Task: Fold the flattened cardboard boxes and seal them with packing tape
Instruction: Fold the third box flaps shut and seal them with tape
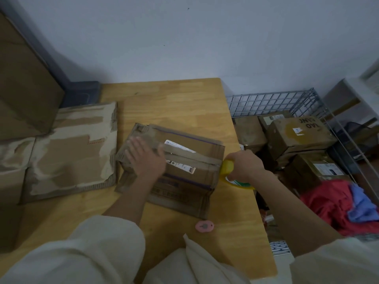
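Sealing step: left hand (146, 158), fingers flat, presses the box (174, 167) mid-surface while right hand (245, 167) grips the tape (227, 171) at its right edge; next, probably cut

A pale, bare wall (205, 33) backs a light wooden table (174, 99) in dim, even light. To the table's right, a wire mesh bin (272, 102) holds stacked parcels (297, 134) beside red cloth (328, 201) and blue cloth (361, 206). A white shelf unit (352, 93) stands at far right.
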